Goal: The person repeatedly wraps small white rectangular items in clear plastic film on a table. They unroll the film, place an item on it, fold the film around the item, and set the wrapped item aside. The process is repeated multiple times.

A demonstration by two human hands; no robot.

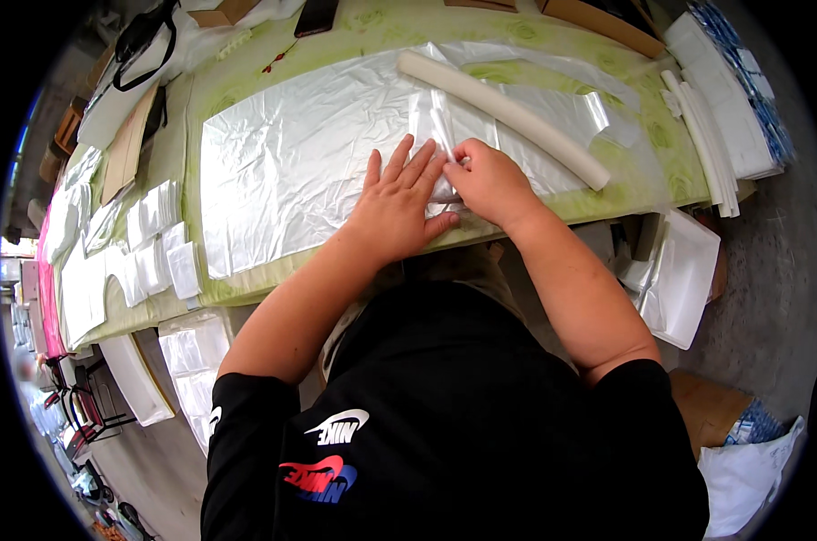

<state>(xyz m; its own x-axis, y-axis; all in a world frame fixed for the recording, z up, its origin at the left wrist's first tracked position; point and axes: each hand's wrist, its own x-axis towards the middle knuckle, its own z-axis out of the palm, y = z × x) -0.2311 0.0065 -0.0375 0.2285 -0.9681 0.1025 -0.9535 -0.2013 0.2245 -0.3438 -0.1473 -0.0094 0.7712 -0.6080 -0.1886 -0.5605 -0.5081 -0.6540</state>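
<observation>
A large sheet of clear plastic film [282, 162] lies creased across the green patterned tablecloth [670, 162]. My left hand [392, 206] presses flat on the film, fingers spread and thumb pointing right. Close beside it, my right hand [491, 185] pinches a narrow folded strip of the plastic film [441, 122] between thumb and curled fingers. The strip runs away from me, and its near end is partly covered by my hands. A long off-white tube [508, 117] rests slantwise on the film beyond my right hand.
Small stacks of folded white plastic [153, 214] sit at the table's left, by a cardboard piece [129, 149]. A dark phone [316, 16] lies at the back. Thin white rolls [702, 140] lie along the right edge; a white bin [683, 279] stands below.
</observation>
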